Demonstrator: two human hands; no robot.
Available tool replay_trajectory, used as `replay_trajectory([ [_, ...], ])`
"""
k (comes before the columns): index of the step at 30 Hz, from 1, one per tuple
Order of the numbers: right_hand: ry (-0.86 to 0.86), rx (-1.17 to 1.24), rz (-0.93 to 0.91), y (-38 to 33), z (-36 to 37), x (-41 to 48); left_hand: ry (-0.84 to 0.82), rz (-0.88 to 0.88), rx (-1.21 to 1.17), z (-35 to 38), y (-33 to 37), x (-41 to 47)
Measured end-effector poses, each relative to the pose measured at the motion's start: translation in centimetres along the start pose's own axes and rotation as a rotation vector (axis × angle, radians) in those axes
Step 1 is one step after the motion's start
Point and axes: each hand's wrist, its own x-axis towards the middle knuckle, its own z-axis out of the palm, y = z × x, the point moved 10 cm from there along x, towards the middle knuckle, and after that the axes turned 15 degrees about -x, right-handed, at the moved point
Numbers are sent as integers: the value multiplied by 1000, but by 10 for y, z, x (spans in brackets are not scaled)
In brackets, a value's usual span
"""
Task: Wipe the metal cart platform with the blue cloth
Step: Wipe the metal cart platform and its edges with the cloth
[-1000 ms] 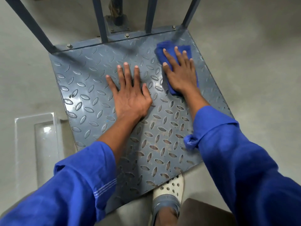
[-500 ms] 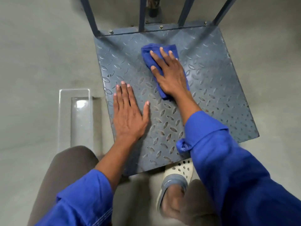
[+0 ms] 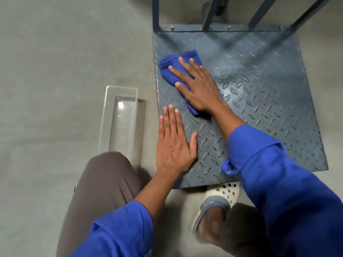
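Blue cloth (image 3: 168, 66) lies bunched on the metal cart platform (image 3: 259, 93), near its left edge, and I have my right hand (image 3: 201, 89) pressed flat on top of it. The fingers (image 3: 185, 66) of that hand are straight and spread, not curled round anything. The cloth shows past the fingertips and under the palm, and a fold of it sticks out beside the heel of the hand. My left hand (image 3: 173, 145) rests palm down on the bare plate just behind the right thumb, its fingers (image 3: 171, 117) straight and held together, thumb out to the side, gripping nothing. Its little-finger side runs along the platform's left edge. Beyond the fingertips of both hands, the far edge of the platform carries a row of bolts (image 3: 171, 27) and dark blue upright bars (image 3: 155, 13). Out past the left little finger a clear plastic tray (image 3: 120, 123) sits on the grey floor (image 3: 55, 71), near the platform but apart from it. Behind the left wrist I see a knee in brown trousers (image 3: 104, 191). Behind the right wrist a cream clog (image 3: 225, 191) with holes sits at the platform's near edge. Both forearms come out of blue sleeves (image 3: 278, 182)
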Motion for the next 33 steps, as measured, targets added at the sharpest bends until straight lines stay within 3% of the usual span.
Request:
replay_trajectory([
  [3, -76, 11, 167, 13, -5, 30, -15, -14, 6, 2, 0, 2],
  [8, -138, 14, -24, -64, -4, 29, -70, -3, 28, 6, -3, 4],
  [11, -124, 35, 16, -28, 0, -8, -21, 3, -12, -1, -1, 2],
  [15, -138, 7, 278, 56, 2, -25, -53, -14, 1, 3, 1, 1],
  [17, -133, 32, 347, 60, 1, -6, -63, -5, 24, 6, 2, 4],
  [21, -105, 43, 154, -10, -1, 20, -46, 21, 21, 7, 1, 6],
  [24, -52, 35, 76, -14, 4, -19, -35, 30, 7, 6, 0, 6],
  [30, -57, 15, 445, 96, 8, -61, -47, 26, 28, 6, 5, 13],
  [33, -50, -3, 442, 85, 3, -15, -42, 13, 33, 9, 10, 29],
])
